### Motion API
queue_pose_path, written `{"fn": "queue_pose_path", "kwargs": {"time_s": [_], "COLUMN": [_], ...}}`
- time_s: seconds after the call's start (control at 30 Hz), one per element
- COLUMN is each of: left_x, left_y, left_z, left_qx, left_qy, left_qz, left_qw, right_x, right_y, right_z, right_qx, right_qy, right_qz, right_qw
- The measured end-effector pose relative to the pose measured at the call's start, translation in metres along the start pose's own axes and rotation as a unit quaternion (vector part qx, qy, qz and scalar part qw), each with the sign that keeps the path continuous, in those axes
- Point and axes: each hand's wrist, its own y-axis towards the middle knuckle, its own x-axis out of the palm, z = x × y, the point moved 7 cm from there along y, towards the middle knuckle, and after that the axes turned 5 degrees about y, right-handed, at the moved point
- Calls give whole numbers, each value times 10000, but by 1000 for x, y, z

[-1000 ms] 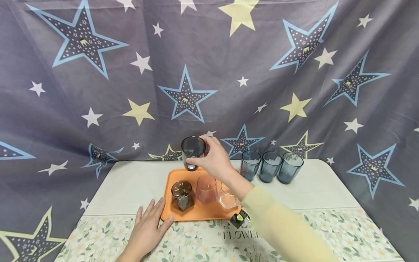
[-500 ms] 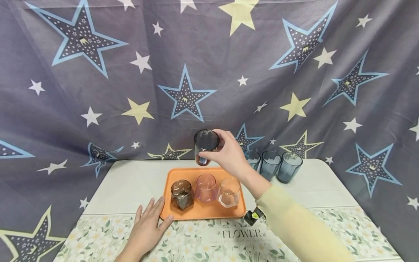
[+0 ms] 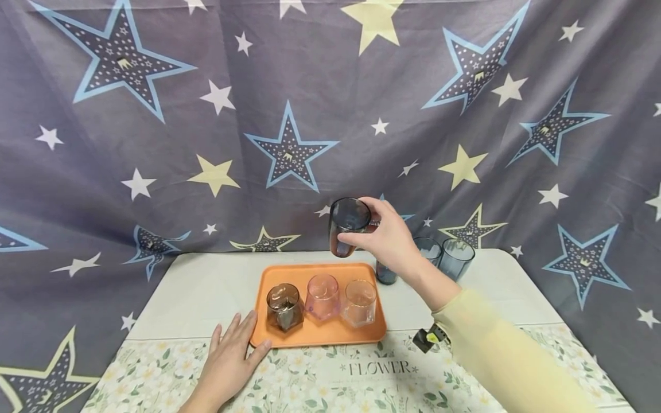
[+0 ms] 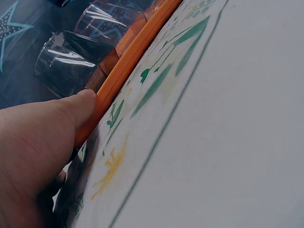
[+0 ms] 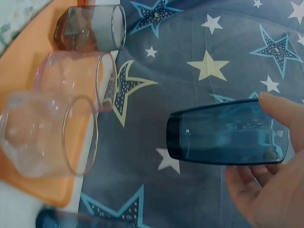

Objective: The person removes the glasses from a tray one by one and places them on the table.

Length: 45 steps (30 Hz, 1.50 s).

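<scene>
My right hand grips a blue glass tumbler between thumb and fingers, raised above the back right part of an orange tray. In the right wrist view the tumbler appears lying sideways, and no contents show in it. Flat at the tray's front left corner, my left hand touches the rim with its fingers and thumb; the left wrist view shows the thumb against the orange edge. Along the tray stand a brown glass, a pink glass and a clear glass.
Right of the tray, blue tumblers stand in a row: one mostly hidden by my right hand, a middle one and a right one. A star-patterned curtain hangs behind the table. Floral cloth covers the front.
My right hand has carried the blue tumbler rightward and slightly up, from above the tray's back left toward its back right. The left hand stays at the tray corner.
</scene>
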Motion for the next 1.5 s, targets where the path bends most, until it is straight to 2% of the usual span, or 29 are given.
{"fn": "queue_pose_path", "kwargs": {"time_s": [0.33,0.73,1.1,1.5], "left_x": [0,0,-3,-2], "left_y": [0,-1,-3,-1], "left_z": [0,0,2,1], "left_qx": [-4,60,226,115], "left_qy": [35,77,59,49], "left_qz": [-28,53,365,122], "left_qw": [10000,9999,9991,9998], "right_x": [-39,-83,-116,-141], "right_y": [-12,-36,-58,-78], "right_z": [7,20,32,50], "right_qx": [-44,221,329,699], "right_qy": [-464,-663,-1071,-1358], "right_qz": [104,285,399,268], "right_qw": [9989,9971,9929,9879]}}
